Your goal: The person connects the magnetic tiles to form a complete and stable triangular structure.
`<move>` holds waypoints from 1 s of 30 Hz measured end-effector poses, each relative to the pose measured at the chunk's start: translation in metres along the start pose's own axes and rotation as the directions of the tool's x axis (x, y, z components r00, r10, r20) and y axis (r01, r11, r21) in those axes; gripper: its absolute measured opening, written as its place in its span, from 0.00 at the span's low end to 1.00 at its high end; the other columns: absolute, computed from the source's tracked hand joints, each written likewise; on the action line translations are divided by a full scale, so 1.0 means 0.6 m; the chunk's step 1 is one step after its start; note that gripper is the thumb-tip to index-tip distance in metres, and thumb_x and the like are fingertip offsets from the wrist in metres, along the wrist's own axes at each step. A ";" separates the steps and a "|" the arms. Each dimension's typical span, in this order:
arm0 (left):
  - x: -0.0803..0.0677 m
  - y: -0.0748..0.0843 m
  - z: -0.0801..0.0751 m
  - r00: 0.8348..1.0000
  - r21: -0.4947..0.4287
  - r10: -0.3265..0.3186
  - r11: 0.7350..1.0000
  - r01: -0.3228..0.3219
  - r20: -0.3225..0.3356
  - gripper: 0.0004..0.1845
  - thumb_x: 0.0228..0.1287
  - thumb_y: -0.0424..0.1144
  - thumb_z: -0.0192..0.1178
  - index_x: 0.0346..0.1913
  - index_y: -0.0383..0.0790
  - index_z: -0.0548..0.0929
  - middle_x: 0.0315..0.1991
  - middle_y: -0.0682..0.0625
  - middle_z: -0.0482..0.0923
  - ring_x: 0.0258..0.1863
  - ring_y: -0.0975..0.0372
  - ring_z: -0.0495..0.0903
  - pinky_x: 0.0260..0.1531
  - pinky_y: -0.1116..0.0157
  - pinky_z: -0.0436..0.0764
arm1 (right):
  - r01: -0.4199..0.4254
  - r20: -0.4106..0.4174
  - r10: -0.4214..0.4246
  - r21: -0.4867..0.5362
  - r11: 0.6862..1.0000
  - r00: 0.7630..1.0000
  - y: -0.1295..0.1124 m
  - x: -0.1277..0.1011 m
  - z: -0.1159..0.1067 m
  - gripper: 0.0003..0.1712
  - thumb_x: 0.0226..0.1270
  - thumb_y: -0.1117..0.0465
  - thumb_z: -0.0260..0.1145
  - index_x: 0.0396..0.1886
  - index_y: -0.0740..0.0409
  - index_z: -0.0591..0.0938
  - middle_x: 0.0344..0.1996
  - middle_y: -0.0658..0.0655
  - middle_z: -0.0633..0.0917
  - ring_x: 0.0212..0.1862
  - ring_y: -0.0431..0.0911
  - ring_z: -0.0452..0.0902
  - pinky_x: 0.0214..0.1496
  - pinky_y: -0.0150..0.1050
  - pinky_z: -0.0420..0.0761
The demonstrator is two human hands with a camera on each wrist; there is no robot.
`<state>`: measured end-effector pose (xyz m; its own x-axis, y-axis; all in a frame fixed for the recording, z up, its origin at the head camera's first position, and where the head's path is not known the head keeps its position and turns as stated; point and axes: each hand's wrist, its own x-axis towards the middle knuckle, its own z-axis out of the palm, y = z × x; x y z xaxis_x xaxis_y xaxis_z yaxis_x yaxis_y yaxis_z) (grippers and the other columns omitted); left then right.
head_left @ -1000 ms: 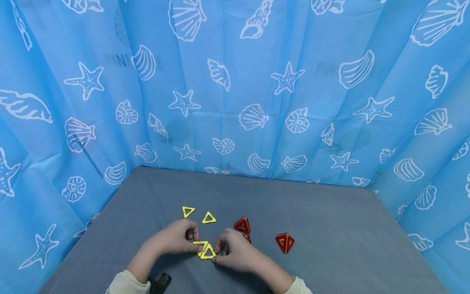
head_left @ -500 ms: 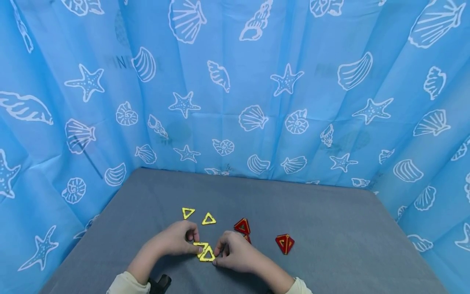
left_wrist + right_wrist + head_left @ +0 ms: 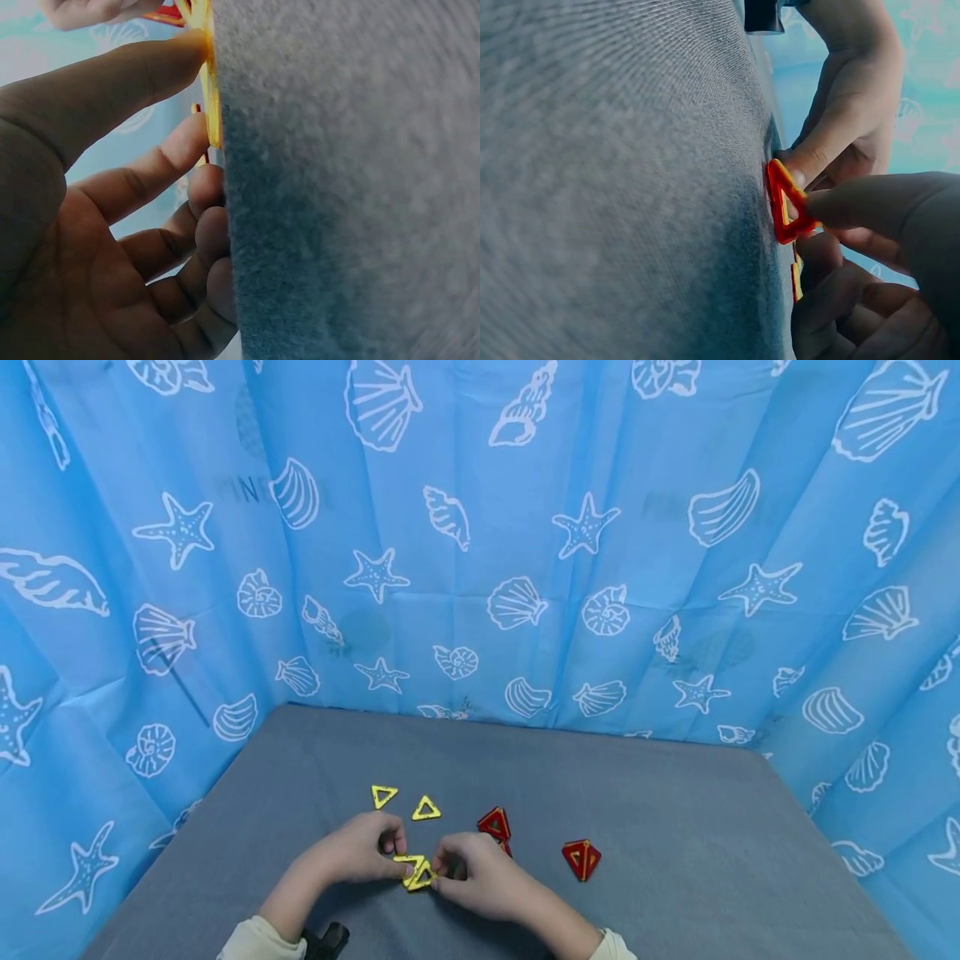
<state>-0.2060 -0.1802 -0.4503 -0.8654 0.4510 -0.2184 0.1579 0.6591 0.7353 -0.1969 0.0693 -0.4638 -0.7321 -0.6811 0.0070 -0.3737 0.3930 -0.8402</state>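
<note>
Two joined yellow triangle frames [image 3: 416,870] lie on the grey table [image 3: 675,827] between my hands. My left hand [image 3: 392,854] holds the far triangle down flat, its thumb [image 3: 150,67] and a curled finger on the triangle's edge [image 3: 212,112]. With thumb and fingertip, my right hand [image 3: 442,868] pinches the near triangle [image 3: 784,202], which stands tilted up off the cloth on its joined edge. In the right wrist view a left finger [image 3: 817,150] presses at that triangle's base.
Two loose yellow triangles [image 3: 383,794] [image 3: 426,808] lie just beyond my left hand. A red pyramid piece [image 3: 495,822] sits behind my right hand, another red one [image 3: 581,857] farther right. Blue shell-print curtains [image 3: 525,568] close the table's back and sides.
The near yellow triangle, flat on the table before, is now tipped up by my right hand's pinch. My left hand has stayed in place on the other triangle.
</note>
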 end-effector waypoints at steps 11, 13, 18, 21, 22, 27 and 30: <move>0.003 0.005 0.008 0.999 0.002 0.026 1.000 -0.027 0.039 0.12 0.65 0.44 0.75 0.35 0.43 0.83 0.29 0.53 0.75 0.28 0.61 0.71 0.30 0.62 0.70 | 0.019 -0.086 -0.018 0.008 1.000 0.996 -0.003 -0.003 0.001 0.03 0.76 0.60 0.69 0.39 0.53 0.87 0.31 0.41 0.86 0.24 0.33 0.79 0.30 0.30 0.79; 0.002 0.009 0.010 0.998 -0.010 0.025 1.000 -0.025 0.053 0.11 0.66 0.44 0.74 0.35 0.43 0.83 0.29 0.53 0.75 0.28 0.61 0.71 0.29 0.62 0.70 | 0.018 -0.099 -0.018 0.001 1.000 0.995 -0.001 -0.004 0.002 0.03 0.75 0.60 0.69 0.39 0.52 0.87 0.30 0.41 0.86 0.24 0.33 0.79 0.29 0.30 0.79; -0.001 0.014 0.013 0.998 -0.036 0.020 0.999 -0.018 0.067 0.10 0.67 0.43 0.73 0.35 0.42 0.83 0.28 0.51 0.75 0.28 0.60 0.71 0.29 0.63 0.70 | 0.018 -0.101 -0.016 0.016 1.000 0.995 -0.002 -0.004 0.002 0.02 0.73 0.60 0.72 0.39 0.53 0.87 0.30 0.41 0.86 0.24 0.33 0.78 0.28 0.29 0.78; 0.000 0.013 0.013 0.997 -0.034 0.034 0.999 -0.032 0.066 0.10 0.68 0.43 0.73 0.35 0.42 0.83 0.28 0.52 0.76 0.27 0.61 0.71 0.28 0.64 0.70 | 0.020 -0.102 -0.018 0.019 1.000 0.995 -0.002 -0.003 0.003 0.02 0.72 0.59 0.73 0.38 0.52 0.87 0.30 0.41 0.86 0.24 0.33 0.78 0.27 0.29 0.78; 0.000 0.013 0.013 0.997 -0.032 0.041 0.999 -0.039 0.065 0.10 0.68 0.43 0.72 0.35 0.42 0.84 0.28 0.52 0.76 0.27 0.61 0.71 0.28 0.64 0.70 | 0.021 -0.105 -0.019 0.014 1.000 0.994 -0.002 -0.003 0.004 0.02 0.72 0.59 0.73 0.38 0.51 0.87 0.30 0.41 0.86 0.24 0.33 0.78 0.27 0.29 0.78; 0.000 0.012 0.014 0.996 -0.026 0.056 0.998 -0.054 0.062 0.09 0.68 0.42 0.72 0.34 0.42 0.84 0.28 0.52 0.77 0.27 0.62 0.72 0.28 0.64 0.71 | 0.026 -0.115 -0.027 -0.011 1.000 0.993 -0.001 -0.003 0.006 0.03 0.71 0.60 0.73 0.36 0.48 0.86 0.29 0.41 0.87 0.23 0.33 0.77 0.26 0.29 0.76; 0.001 0.011 0.013 0.996 -0.032 0.054 0.998 -0.052 0.064 0.09 0.69 0.42 0.72 0.34 0.42 0.84 0.28 0.51 0.78 0.27 0.61 0.73 0.28 0.64 0.72 | 0.029 -0.112 -0.030 -0.008 1.000 0.993 0.000 -0.003 0.006 0.03 0.71 0.60 0.73 0.36 0.50 0.87 0.30 0.41 0.87 0.23 0.32 0.77 0.26 0.29 0.77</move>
<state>-0.2018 -0.1708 -0.4508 -0.8234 0.5236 -0.2188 0.1874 0.6148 0.7661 -0.1933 0.0684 -0.4660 -0.7796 -0.6194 0.0925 -0.3994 0.3779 -0.8353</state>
